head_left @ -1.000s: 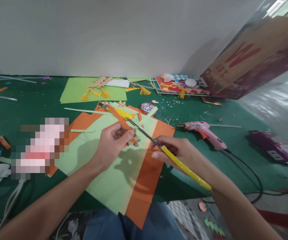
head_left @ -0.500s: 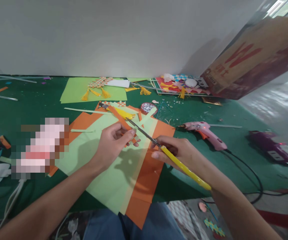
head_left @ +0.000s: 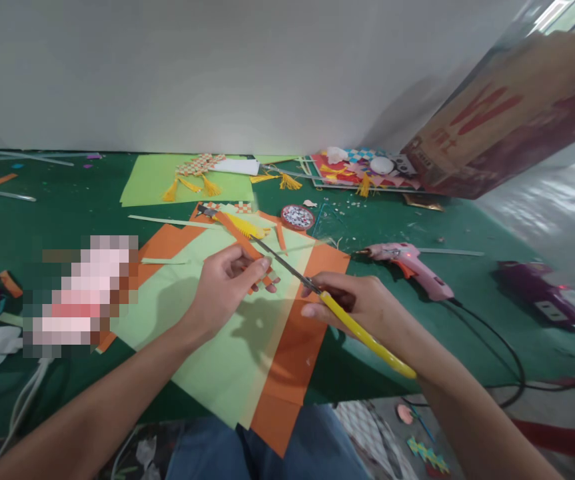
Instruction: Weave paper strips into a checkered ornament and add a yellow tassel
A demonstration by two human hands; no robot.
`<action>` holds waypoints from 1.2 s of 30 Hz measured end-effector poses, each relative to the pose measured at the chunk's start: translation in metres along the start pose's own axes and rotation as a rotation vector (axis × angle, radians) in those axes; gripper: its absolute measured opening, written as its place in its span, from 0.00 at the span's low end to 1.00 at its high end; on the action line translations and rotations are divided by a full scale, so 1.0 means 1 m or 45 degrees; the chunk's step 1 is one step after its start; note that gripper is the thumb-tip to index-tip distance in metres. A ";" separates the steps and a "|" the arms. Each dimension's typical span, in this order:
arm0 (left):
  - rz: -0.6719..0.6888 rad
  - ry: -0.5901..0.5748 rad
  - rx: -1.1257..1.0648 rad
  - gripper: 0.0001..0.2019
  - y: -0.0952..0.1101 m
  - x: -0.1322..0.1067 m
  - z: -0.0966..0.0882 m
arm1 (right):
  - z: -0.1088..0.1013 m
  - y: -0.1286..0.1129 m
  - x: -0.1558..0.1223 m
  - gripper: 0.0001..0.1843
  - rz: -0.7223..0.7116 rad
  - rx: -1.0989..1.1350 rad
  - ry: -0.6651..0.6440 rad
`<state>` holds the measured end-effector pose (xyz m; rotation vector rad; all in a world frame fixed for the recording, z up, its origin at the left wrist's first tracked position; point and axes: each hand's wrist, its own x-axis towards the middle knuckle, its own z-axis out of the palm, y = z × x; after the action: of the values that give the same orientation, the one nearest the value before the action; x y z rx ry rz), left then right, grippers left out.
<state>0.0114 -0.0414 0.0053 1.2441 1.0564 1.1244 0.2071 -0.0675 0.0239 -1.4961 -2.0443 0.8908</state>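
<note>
My left hand [head_left: 222, 287] pinches a narrow orange paper strip [head_left: 240, 237] that runs up and away from my fingers. My right hand [head_left: 362, 303] grips yellow-handled scissors [head_left: 347, 319], whose metal blades [head_left: 280, 257] reach toward the strip beside my left fingertips. Both hands hover over overlapping light green sheets [head_left: 217, 347] and orange sheets [head_left: 292, 347] on the green table [head_left: 42, 220]. A yellow tassel [head_left: 247, 227] lies just beyond the strip.
A pink glue gun [head_left: 410, 263] with a black cord lies right of my hands. A round dish of beads [head_left: 297, 217], a green sheet with a woven piece [head_left: 187, 177], craft scraps [head_left: 362, 170], a cardboard box [head_left: 507, 113] and a purple device [head_left: 547, 297] surround them.
A light green strip that lay by the bead dish is gone from there. The scissors' yellow handle has tipped slightly lower. My left hand keeps its hold.
</note>
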 end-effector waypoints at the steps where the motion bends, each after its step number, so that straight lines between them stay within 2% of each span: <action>1: -0.001 -0.004 -0.001 0.10 0.000 0.000 0.000 | 0.000 0.000 0.000 0.27 0.008 0.007 0.000; 7: -0.003 -0.032 0.012 0.10 0.001 0.000 0.000 | -0.002 0.009 0.000 0.26 -0.004 0.078 0.061; 11: -0.040 -0.102 0.014 0.11 0.004 0.000 0.002 | -0.004 0.018 0.001 0.27 -0.064 0.325 0.039; 14: -0.082 -0.235 0.077 0.09 0.006 0.001 0.004 | -0.003 0.013 0.003 0.25 -0.020 0.590 -0.020; 16: -0.136 -0.307 0.129 0.10 0.006 0.001 0.004 | 0.000 0.005 0.007 0.23 0.045 0.728 0.004; 21: -0.195 -0.403 0.255 0.12 0.004 -0.001 0.004 | 0.008 -0.006 0.018 0.25 0.102 0.888 0.068; 25: -0.165 -0.400 0.275 0.12 0.003 -0.001 0.003 | 0.016 -0.003 0.020 0.24 0.134 0.962 0.062; 31: -0.145 -0.368 0.131 0.10 0.005 0.001 0.002 | 0.025 -0.004 0.014 0.20 0.094 0.985 0.243; 36: -0.104 -0.301 0.107 0.11 0.003 0.002 0.001 | 0.007 -0.004 0.002 0.24 -0.045 0.774 0.274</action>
<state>0.0130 -0.0392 0.0087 1.3517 0.9735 0.8547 0.1995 -0.0682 0.0217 -1.1524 -1.4576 1.1478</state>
